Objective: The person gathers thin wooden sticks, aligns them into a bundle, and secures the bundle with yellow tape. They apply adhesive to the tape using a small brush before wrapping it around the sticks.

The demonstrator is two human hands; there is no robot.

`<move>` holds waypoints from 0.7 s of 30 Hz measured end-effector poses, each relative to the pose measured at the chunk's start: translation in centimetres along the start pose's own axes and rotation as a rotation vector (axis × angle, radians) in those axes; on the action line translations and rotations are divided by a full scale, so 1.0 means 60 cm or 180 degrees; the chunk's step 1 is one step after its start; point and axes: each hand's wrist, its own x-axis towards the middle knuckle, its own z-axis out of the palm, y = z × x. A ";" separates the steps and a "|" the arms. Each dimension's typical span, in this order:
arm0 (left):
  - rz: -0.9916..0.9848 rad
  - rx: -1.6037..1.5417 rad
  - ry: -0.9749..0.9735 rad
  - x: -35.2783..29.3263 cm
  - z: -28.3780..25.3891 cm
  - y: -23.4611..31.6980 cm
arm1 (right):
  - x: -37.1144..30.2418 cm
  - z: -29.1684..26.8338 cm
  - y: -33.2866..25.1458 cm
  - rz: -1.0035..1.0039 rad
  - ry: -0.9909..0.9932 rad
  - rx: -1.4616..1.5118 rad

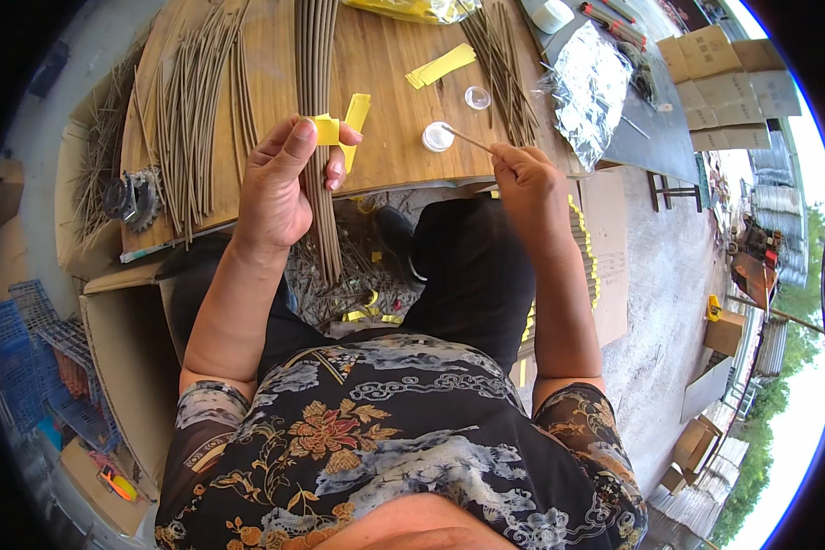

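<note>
My left hand (282, 188) is closed round a bundle of long thin brown incense sticks (315, 64), which lies across the table edge and hangs over it. Its thumb presses a yellow paper strip (326, 131) on the bundle. My right hand (530, 179) pinches a thin small stick (467, 137); the tip is at the rim of a small round jar (437, 137) with white contents. Whether the tip touches the white contents I cannot tell. Beside the bundle, more yellow paper strips (358, 112) lie on the wooden table (396, 96).
Loose brown sticks (192, 110) cover the table's left side; more (504, 73) lie at right. Nearby are a clear lid (478, 97), stacked yellow strips (440, 66), crumpled foil (591, 92) and a tape roll (142, 202). A cardboard box (124, 367) stands at my left.
</note>
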 end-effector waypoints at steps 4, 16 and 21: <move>-0.0067 -0.0117 -0.0021 -0.001 -0.010 -0.009 | 0.012 0.013 -0.009 -0.0074 -0.0275 -0.0378; 0.0082 0.0202 0.0141 -0.001 -0.025 -0.004 | 0.033 0.016 -0.026 0.0323 -0.0389 -0.0381; 0.0061 0.0116 0.0223 -0.005 -0.024 0.000 | 0.031 0.015 -0.017 0.0435 -0.0351 -0.0340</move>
